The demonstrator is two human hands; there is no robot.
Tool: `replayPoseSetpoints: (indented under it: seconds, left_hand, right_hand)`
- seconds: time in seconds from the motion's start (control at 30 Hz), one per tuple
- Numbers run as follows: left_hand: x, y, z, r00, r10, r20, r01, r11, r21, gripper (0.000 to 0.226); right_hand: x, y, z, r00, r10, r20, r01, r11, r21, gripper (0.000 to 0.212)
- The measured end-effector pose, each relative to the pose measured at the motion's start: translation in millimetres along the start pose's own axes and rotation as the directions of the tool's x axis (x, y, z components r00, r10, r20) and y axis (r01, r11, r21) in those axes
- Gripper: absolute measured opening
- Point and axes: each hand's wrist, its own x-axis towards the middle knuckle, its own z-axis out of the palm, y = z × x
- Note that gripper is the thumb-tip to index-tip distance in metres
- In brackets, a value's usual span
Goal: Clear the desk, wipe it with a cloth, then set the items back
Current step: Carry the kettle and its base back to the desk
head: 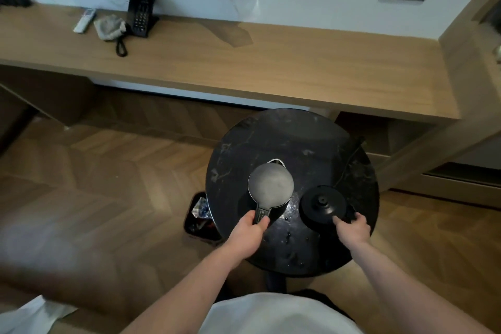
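1. Far left on the long wooden desk (271, 73), a white remote (84, 20) lies at the back, a crumpled grey cloth (109, 26) just beside it, and a black desk phone (141, 12) stands next to that, its coiled cord (121, 46) trailing forward.
2. Lower down, a small bin (199, 215) peeks out at the left edge of the round black side table (271, 138).
3. Here's the left hand (248, 230): forearm stretched forward from the bottom of the view, fingers curled round the black handle of the kettle (270, 188), thumb on top. The kettle, grey lid up, is over the table's near-left part; whether it sits on the surface or is lifted, I can't tell.
4. Just right of it, the kettle base (322, 205) sits on the table, its power cord (349, 163) running off toward the back right edge.
5. And the right hand (353, 228): arm angled in from the lower right, fingers pinching the near-right rim of the base, index finger reaching along its edge.
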Motion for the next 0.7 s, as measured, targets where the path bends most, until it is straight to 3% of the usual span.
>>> replayPoseSetpoints:
  seconds: [0.1, 0.17, 0.27, 0.4, 0.47, 0.53, 0.6, 0.7]
  left_hand:
    - [0, -2, 8, 0.998, 0.008, -0.058, -0.012, 0.998, -0.066, 0.015]
    - [-8, 4, 11, 0.995, -0.003, -0.101, -0.017, 0.980, -0.196, 0.012]
    - [-24, 5, 7, 0.987, -0.011, -0.158, -0.049, 0.926, -0.373, 0.017]
    - [-54, -7, -19, 0.960, 0.026, -0.280, -0.158, 0.875, -0.458, 0.019]
    - [-69, -12, -37, 0.938, 0.038, -0.345, -0.203, 0.867, -0.455, 0.029]
    - [-86, -12, -56, 0.911, 0.071, -0.407, -0.258, 0.866, -0.428, 0.026]
    - [-103, -13, -77, 0.883, 0.085, -0.462, -0.300, 0.858, -0.416, 0.022]
    - [-128, -15, -107, 0.830, 0.116, -0.546, -0.374, 0.841, -0.391, 0.027]
  right_hand:
    - [3, -2, -5, 0.990, 0.023, 0.141, -0.039, 0.993, 0.110, 0.066]
    - [-3, -6, -8, 0.967, 0.038, 0.251, -0.082, 0.982, 0.167, 0.071]
    - [-10, -13, -12, 0.953, 0.034, 0.302, -0.115, 0.961, 0.252, 0.070]
    - [-22, -26, -10, 0.931, -0.012, 0.364, -0.102, 0.951, 0.291, 0.070]
    - [-35, -34, -7, 0.919, -0.051, 0.391, -0.058, 0.963, 0.264, 0.069]
    - [-56, -46, -3, 0.893, -0.110, 0.436, -0.008, 0.966, 0.260, 0.052]
    - [-81, -62, 3, 0.840, -0.202, 0.503, 0.079, 0.963, 0.256, 0.023]
    - [-123, -91, 16, 0.739, -0.379, 0.557, 0.289, 0.925, 0.246, 0.013]
